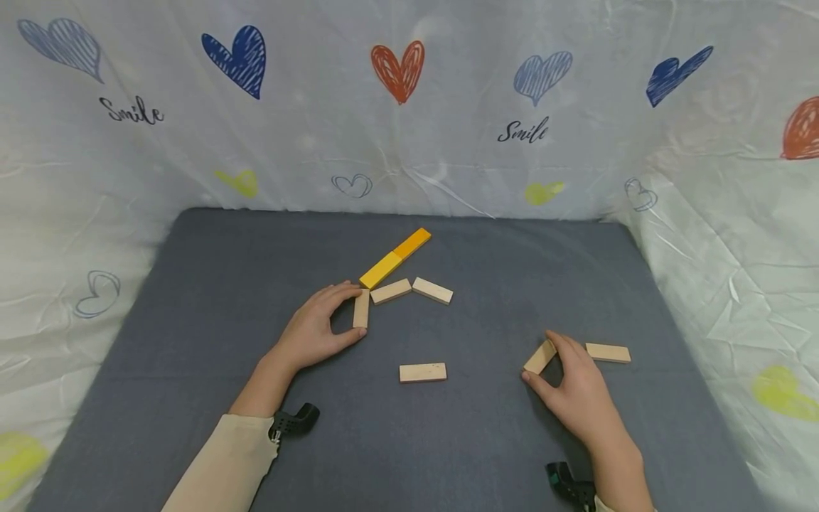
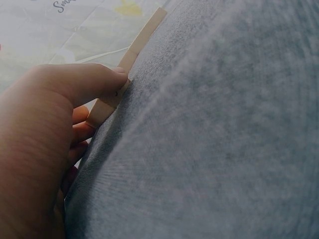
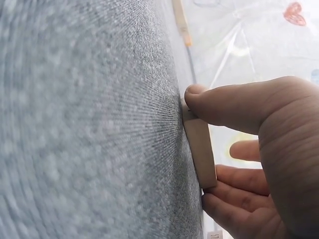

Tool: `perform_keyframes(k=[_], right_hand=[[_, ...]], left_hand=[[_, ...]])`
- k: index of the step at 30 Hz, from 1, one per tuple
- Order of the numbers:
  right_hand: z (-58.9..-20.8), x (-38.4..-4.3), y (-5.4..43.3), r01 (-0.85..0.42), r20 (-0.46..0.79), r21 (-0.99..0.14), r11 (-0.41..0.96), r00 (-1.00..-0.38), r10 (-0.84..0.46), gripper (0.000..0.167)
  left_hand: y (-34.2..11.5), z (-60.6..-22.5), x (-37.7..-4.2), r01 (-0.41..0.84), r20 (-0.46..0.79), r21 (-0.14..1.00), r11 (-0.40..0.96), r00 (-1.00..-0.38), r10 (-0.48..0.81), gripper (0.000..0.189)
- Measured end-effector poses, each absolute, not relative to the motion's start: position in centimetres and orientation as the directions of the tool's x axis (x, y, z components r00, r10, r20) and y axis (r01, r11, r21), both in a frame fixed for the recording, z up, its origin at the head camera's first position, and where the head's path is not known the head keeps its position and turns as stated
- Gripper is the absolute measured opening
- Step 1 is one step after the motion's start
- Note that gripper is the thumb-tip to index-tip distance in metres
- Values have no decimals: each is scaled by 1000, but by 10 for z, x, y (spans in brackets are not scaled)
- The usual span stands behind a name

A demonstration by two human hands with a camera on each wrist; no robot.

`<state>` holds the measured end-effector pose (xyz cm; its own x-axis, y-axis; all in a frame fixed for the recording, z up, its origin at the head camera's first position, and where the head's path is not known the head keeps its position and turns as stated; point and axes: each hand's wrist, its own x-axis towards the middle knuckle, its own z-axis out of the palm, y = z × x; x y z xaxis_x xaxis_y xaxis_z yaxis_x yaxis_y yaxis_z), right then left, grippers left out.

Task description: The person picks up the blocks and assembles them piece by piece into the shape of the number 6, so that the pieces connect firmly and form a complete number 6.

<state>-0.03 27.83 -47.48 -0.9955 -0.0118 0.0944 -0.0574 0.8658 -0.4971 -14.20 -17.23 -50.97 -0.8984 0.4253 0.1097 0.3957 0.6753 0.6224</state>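
Note:
Between thumb and fingertips, my left hand (image 1: 312,326) pinches a plain wooden block (image 1: 361,308) at its two ends. This block lies on the dark cloth, its far end close to a chain of blocks. In the left wrist view the thumb presses the near end of that wooden block (image 2: 103,110). Farther right, my right hand (image 1: 577,391) grips another plain wooden block (image 1: 540,356) by its ends, set at a slant. The right wrist view shows this second block (image 3: 201,152) low over or on the cloth; contact cannot be told.
A yellow block (image 1: 380,270) and an orange block (image 1: 412,243) form a diagonal line. Beside them lie two plain blocks, one left (image 1: 391,291) and one right (image 1: 433,291). A single block (image 1: 423,372) lies between the hands, another block (image 1: 608,353) beyond the right hand.

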Motion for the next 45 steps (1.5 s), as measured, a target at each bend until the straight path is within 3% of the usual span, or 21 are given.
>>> perform_keyframes(k=[45], right_hand=[[-468,-44,270,-246,140,-468,849,-969,-204,81]], left_hand=[[-172,-508,-141,390,97,624,677,-899,428,75]])
